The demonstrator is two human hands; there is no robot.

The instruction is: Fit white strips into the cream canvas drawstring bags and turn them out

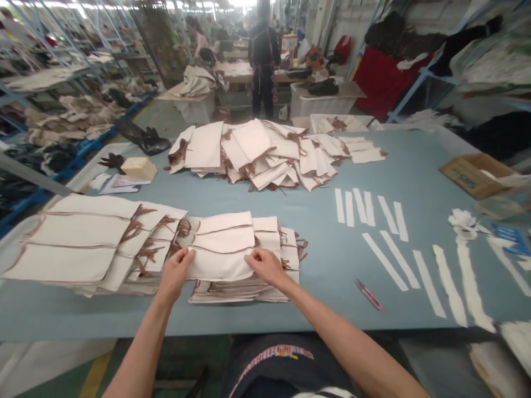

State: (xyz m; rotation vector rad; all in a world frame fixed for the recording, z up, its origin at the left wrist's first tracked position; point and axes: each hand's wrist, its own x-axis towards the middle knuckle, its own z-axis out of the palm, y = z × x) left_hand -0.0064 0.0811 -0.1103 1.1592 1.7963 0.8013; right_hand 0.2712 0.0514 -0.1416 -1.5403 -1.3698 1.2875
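Observation:
Between my hands is a cream fabric piece with brown-edged seams, lying over a stack of similar pieces. My left hand pinches its left edge with thumb and fingers. At its right edge, my right hand grips the fabric the same way. A larger fanned stack of cream pieces with brown trim ends lies to the left of my left hand. More pieces with brown strings stick out just beyond my right hand.
A loose heap of cream pieces lies at the back of the blue-green table. On the right are white strips, pink thread snips and a cardboard box. A yellowish block sits back left. Beyond stands a person.

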